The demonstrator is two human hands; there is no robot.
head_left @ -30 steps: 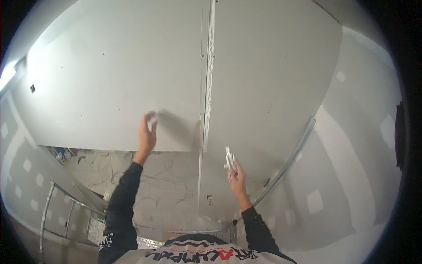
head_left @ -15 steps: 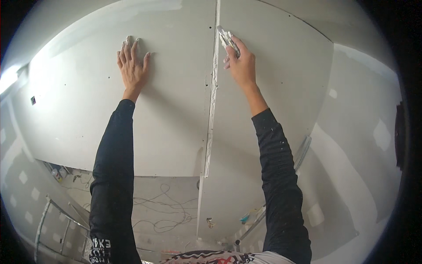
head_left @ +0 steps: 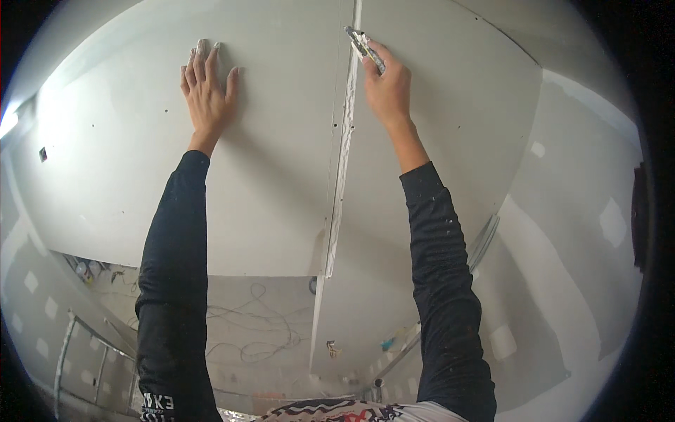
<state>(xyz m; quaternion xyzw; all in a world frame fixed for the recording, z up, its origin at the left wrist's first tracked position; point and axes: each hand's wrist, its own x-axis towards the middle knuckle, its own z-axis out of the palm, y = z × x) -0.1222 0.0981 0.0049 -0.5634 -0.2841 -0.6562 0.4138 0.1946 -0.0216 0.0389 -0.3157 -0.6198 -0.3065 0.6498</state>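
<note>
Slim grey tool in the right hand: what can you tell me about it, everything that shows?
This slim, grey, knife-like hand tool is straight and streaked with white, plaster-like smears; its body looks metallic. The bare right hand grips its lower part. It slants up and left, its far end crossing the rough white upright seam in the picture. Whether that tip touches anything, or a blade is out, can't be told.

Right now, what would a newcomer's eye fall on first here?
Probably the left hand, spread against the pale panel at upper left, and the right hand, holding a white-smeared slim tool over the ragged seam near the top, just right of centre. Lower down, left of centre, loose cables tangle below that panel's edge.
</note>
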